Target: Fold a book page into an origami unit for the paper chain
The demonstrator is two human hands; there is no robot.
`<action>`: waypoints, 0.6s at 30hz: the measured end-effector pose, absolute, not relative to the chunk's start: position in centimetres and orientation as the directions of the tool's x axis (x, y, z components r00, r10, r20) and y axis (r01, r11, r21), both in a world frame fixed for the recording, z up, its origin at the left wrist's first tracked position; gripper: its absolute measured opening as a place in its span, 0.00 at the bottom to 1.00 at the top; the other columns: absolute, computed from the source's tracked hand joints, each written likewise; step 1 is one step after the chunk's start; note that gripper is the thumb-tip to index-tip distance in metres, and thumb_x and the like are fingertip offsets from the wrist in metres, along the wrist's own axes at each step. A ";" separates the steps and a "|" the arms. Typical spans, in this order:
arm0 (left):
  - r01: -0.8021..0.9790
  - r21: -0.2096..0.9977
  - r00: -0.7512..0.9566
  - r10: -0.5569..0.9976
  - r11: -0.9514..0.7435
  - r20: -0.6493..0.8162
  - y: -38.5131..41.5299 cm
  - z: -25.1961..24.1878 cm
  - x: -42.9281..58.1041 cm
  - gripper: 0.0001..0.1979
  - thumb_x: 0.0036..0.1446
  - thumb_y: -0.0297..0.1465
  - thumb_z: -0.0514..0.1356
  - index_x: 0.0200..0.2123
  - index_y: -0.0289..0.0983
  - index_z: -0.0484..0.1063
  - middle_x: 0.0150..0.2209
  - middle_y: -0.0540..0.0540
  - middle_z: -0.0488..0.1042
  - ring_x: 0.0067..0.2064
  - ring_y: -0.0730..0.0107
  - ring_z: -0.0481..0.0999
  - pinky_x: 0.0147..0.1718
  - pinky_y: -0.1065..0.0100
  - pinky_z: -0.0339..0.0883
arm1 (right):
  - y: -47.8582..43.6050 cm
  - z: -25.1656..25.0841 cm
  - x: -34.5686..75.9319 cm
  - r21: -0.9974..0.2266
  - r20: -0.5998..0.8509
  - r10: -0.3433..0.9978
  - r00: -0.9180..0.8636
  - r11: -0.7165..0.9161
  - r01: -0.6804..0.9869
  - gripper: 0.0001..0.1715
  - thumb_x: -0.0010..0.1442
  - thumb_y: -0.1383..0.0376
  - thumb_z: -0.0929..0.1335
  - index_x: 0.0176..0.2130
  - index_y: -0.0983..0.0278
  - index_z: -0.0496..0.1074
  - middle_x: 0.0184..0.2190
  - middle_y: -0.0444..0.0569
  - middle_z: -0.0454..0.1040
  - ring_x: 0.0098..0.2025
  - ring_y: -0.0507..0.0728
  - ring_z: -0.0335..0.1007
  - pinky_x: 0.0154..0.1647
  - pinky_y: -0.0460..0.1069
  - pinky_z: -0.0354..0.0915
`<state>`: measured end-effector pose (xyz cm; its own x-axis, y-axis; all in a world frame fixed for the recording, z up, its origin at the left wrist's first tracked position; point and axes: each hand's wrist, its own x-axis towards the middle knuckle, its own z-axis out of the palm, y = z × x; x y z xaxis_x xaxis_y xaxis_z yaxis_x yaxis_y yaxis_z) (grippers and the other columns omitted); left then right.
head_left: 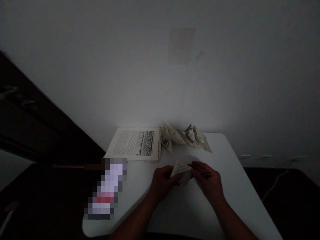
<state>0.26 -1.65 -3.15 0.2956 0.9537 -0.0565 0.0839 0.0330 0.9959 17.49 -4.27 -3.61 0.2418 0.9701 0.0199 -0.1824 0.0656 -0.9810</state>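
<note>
Between my hands, above the white table [200,210], is a small folded piece of printed paper [183,171], roughly diamond-shaped with lines of text on it. My left hand [163,180] pinches its left side, thumb lying across the front. At the right corner, my right hand [207,176] grips the paper between thumb and fingers. Behind the hands stand folded paper boats [172,135] made from similar printed pages, with another folded boat [200,138] to the right. The undersides of my fingers are dark and hard to make out.
Left of the boats lies a printed book [125,143] with a picture on its page. A blurred-out, screen-like object [107,190] rests at the table's left edge. A wall [140,83] rises behind; a dark door [37,110] is at left, a pale cable [276,181] at right.
</note>
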 end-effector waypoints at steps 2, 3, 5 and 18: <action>0.106 0.994 0.288 0.957 0.009 -0.039 -1.6 -3.1 0.3 0.12 0.47 0.35 0.63 0.31 0.30 0.76 0.24 0.45 0.75 0.24 0.68 0.74 0.22 0.70 0.71 | -4.1 -3.7 17.5 -0.982 -0.017 0.973 0.229 0.026 -0.185 0.15 0.44 0.65 0.74 0.35 0.64 0.74 0.32 0.51 0.79 0.33 0.60 0.75 0.31 0.53 0.73; 0.104 0.995 0.287 0.957 0.007 -0.037 -1.6 -3.1 0.3 0.12 0.46 0.35 0.63 0.31 0.31 0.76 0.24 0.46 0.75 0.24 0.68 0.74 0.22 0.70 0.71 | -4.1 -3.8 17.5 -0.982 -0.032 0.975 0.222 0.010 -0.186 0.15 0.43 0.64 0.75 0.35 0.64 0.74 0.30 0.50 0.79 0.31 0.60 0.75 0.30 0.52 0.73; 0.072 0.997 0.293 0.955 0.028 -0.048 -1.5 -3.0 0.3 0.12 0.45 0.34 0.64 0.31 0.31 0.76 0.25 0.45 0.76 0.25 0.67 0.75 0.23 0.70 0.71 | -4.0 -4.0 17.6 -0.980 -0.056 0.977 0.204 -0.015 -0.197 0.15 0.43 0.65 0.75 0.34 0.64 0.75 0.28 0.49 0.79 0.27 0.57 0.74 0.27 0.51 0.72; -0.137 0.943 0.535 0.824 0.303 -0.187 -0.6 -2.4 -0.9 0.21 0.48 0.40 0.62 0.39 0.28 0.75 0.28 0.39 0.77 0.23 0.66 0.75 0.24 0.67 0.69 | -3.8 -5.1 18.5 -0.904 -0.122 0.985 0.119 -0.060 -0.424 0.12 0.41 0.69 0.76 0.30 0.65 0.74 0.24 0.46 0.77 0.24 0.55 0.71 0.22 0.49 0.68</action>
<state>-0.89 -0.63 -2.44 0.5351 0.8239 -0.1866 -0.1370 0.3026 0.9432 18.54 -3.84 -5.08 0.1190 0.9854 -0.1217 -0.4238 -0.0604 -0.9037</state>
